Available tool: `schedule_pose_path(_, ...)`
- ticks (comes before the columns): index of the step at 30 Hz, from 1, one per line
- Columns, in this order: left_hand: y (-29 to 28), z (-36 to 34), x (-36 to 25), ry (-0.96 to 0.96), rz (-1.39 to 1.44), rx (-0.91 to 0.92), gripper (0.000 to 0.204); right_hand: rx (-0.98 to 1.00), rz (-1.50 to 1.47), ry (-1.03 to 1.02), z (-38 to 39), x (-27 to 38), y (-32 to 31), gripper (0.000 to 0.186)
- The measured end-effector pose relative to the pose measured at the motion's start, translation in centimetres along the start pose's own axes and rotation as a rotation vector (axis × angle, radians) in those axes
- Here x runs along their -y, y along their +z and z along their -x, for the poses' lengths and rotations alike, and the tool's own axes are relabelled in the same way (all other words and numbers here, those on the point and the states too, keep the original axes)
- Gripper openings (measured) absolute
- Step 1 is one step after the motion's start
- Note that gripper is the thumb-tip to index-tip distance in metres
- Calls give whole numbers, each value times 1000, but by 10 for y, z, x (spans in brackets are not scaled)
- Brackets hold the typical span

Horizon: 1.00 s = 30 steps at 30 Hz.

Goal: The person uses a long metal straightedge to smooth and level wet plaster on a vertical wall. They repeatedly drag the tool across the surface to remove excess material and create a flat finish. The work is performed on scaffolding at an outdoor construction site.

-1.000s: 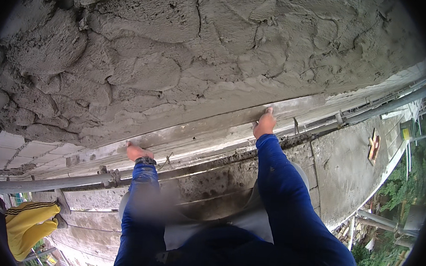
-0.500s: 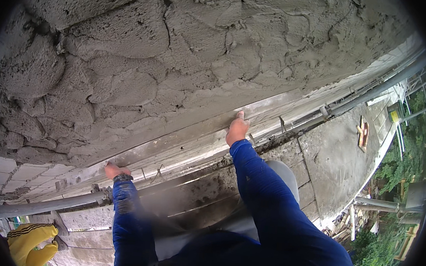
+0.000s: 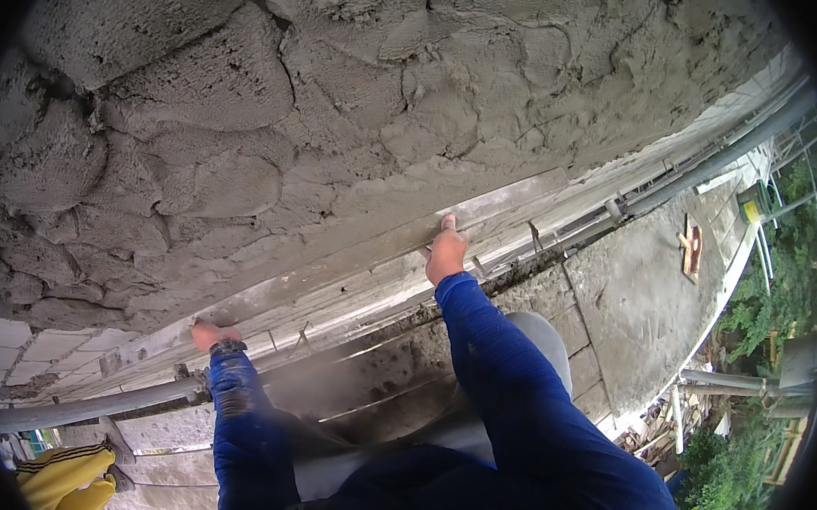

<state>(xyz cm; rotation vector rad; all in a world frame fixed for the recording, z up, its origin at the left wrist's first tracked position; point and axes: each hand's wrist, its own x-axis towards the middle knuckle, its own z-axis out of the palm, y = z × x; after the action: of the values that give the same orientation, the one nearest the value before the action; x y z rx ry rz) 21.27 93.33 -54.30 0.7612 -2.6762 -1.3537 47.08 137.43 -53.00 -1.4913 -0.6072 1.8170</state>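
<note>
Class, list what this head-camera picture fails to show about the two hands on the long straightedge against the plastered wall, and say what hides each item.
- Left hand: fingers hidden behind the straightedge; grip unclear.
- Right hand: seen from the back; palm contact hidden.
- Straightedge ends: they blend into grey mortar wall, so its length is unclear.
- Person in yellow sleeve: cut off by the picture's lower left rim.
- Wooden tool on the slab: too small to identify.

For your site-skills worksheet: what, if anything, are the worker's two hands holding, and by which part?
Both hands grip a long grey metal straightedge against the wet plaster: left hand near its lower end, right hand further along.
</note>
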Motion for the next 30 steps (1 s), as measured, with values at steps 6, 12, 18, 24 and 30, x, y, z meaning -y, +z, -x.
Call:
schedule_pose_path(6,25,41,-2,5,-121,96,44,3,-26,-2,-19,11,-14,59)
schedule_pose_path(12,9,56,-37,-402,612,-50,36,44,-2,21,0,-1,-5,59)
schedule_pose_path(18,19,26,17,-508,675,7,33,-20,45,56,-5,-21,-10,56)
schedule_pose_path(24,49,17,54,-314,355,200,46,-14,62,64,-37,-10,-22,65)
schedule_pose_path(30,55,6,43,-400,547,101,35,81,94,27,-53,-14,-18,74)
